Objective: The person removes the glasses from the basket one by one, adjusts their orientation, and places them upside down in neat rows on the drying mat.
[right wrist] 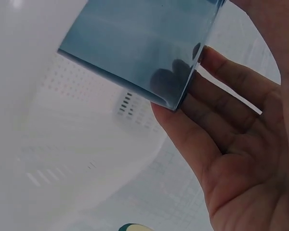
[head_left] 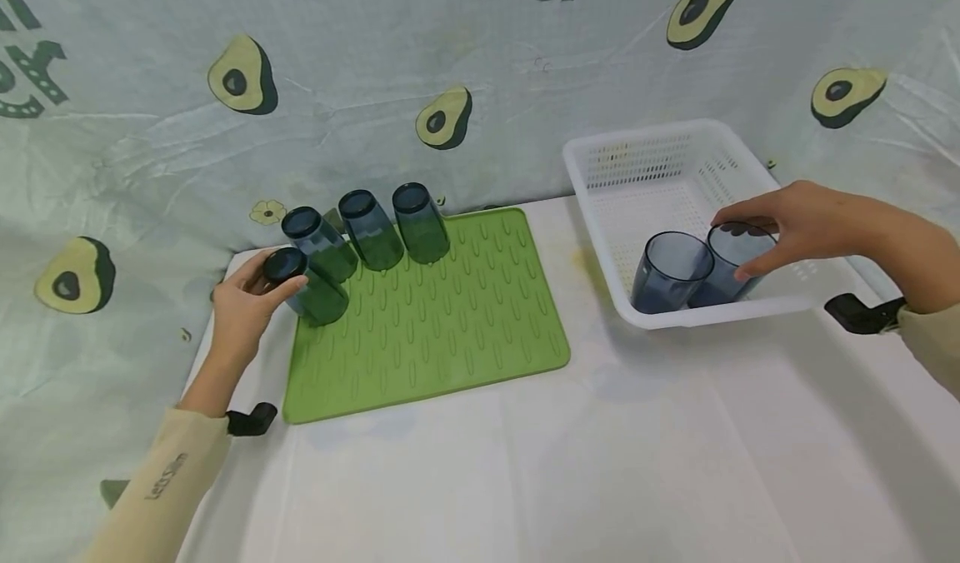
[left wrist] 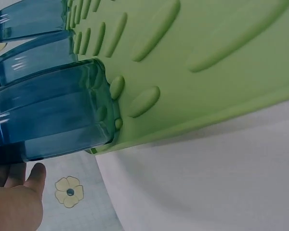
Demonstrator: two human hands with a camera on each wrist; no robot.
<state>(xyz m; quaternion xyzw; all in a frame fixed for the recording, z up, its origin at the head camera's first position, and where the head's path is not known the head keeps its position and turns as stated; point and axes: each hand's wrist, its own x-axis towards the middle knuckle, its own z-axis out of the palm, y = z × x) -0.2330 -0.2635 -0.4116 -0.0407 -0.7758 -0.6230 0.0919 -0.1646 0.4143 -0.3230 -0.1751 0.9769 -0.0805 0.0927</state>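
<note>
At the mat's left edge my left hand (head_left: pixel 243 301) grips a blue-tinted drinking glass (head_left: pixel 321 291) by its upper end, thumb and fingers on opposite sides. That glass stands upside down on a green ribbed mat (head_left: pixel 450 321), its thick base up. The left wrist view shows the same glass (left wrist: pixel 48 108) with its lower end touching the mat. Over on the right, my right hand (head_left: pixel 825 221) holds another blue glass (head_left: pixel 720 280) by its rim, mouth up, inside a white plastic basket (head_left: pixel 633 205). A second glass (head_left: pixel 667 276) stands beside it.
Three more upside-down glasses (head_left: pixel 423 234) stand along the mat's back left. A pale cloth with avocado prints (head_left: pixel 444 119) hangs behind the table. White cloth (head_left: pixel 525 471) covers the tabletop in front of the mat and basket.
</note>
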